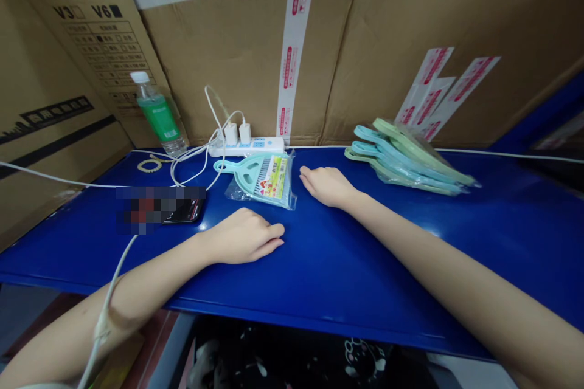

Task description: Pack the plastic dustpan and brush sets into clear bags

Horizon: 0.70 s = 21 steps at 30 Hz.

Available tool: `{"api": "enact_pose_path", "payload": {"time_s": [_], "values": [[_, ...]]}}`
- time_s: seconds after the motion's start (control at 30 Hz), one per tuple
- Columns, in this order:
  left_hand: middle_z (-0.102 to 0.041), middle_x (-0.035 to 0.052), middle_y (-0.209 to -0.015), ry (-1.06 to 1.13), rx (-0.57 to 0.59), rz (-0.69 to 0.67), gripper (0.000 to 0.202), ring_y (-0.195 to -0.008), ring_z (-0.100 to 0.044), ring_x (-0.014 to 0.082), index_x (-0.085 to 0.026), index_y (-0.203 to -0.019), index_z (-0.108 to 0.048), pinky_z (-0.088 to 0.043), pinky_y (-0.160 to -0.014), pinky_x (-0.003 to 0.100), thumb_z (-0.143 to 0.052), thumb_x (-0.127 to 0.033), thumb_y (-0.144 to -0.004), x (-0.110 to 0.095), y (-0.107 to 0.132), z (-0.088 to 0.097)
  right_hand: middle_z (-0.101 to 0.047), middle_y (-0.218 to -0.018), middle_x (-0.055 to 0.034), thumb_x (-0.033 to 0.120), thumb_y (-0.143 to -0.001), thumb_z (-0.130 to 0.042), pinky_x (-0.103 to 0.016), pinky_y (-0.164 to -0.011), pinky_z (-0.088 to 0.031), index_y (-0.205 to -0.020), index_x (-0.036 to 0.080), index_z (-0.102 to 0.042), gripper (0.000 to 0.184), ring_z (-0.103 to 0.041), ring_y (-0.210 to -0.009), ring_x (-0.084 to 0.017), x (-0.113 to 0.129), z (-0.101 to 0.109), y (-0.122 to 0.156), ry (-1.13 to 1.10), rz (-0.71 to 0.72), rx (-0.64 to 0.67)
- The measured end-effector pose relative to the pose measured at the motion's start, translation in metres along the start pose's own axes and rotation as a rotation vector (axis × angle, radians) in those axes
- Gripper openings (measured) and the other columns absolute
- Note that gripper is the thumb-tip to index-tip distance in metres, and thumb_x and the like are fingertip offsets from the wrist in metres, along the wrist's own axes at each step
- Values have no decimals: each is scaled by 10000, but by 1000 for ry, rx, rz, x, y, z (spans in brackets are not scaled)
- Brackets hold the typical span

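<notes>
My left hand [244,236] rests palm down on the blue table [347,267], fingers loosely curled, holding nothing. My right hand [326,185] lies flat on the table just right of a teal mini dustpan and brush set in a clear plastic bag [260,177], its fingertips close to the bag's edge. Whether they touch the bag is unclear. A stack of similar bagged teal and green sets [408,158] lies further right.
A white power strip [249,144] with two chargers and white cables sits at the back. A green-labelled water bottle [157,114] stands at back left near a bead bracelet [149,165]. A phone [182,209] lies at left. Cardboard boxes [392,42] wall the back.
</notes>
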<state>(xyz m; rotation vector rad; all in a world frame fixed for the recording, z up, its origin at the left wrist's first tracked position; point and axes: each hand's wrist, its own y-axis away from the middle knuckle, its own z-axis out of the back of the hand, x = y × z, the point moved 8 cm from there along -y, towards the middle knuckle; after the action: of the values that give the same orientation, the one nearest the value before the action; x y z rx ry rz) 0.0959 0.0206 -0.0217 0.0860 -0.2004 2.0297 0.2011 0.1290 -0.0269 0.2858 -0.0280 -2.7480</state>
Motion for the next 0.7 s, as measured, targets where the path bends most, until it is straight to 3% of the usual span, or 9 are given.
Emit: {"api": "enact_pose_path", "payload": {"time_s": [0.7], "values": [[-527,-38,-523,-11,-11,-7,225,-461,-510,137,-189,-734,-488,-295,-473,268,-444,-258,-943,0,0,0,-700,-984,-184,259,-976,-210,-343,-689,-408,-1178,133,-510,383,-662,-943,-305,0,1,0,-1,-3,0]]}}
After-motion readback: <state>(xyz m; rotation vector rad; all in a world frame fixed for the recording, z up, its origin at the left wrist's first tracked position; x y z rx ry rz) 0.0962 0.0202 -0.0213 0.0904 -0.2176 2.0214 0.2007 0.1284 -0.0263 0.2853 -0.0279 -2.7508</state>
